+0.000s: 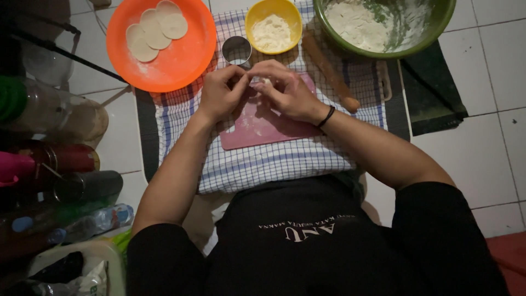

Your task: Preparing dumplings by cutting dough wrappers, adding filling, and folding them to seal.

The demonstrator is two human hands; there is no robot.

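Observation:
My left hand [220,92] and my right hand [287,90] meet above the far edge of a pink cutting board [263,129]. Both pinch a small piece of pale dough [265,81] between the fingertips. A black band circles my right wrist. Just beyond the hands stands a small round metal cutter [236,50]. An orange plate [181,60] at the far left carries three flat dough rounds [156,28]. A wooden rolling pin [331,74] lies to the right of my right hand.
A yellow bowl [273,22] of flour and a large green bowl [438,33] with floury residue sit at the far edge. A checked cloth [263,164] covers the white tiled floor. Bottles and jars [66,181] crowd the left side.

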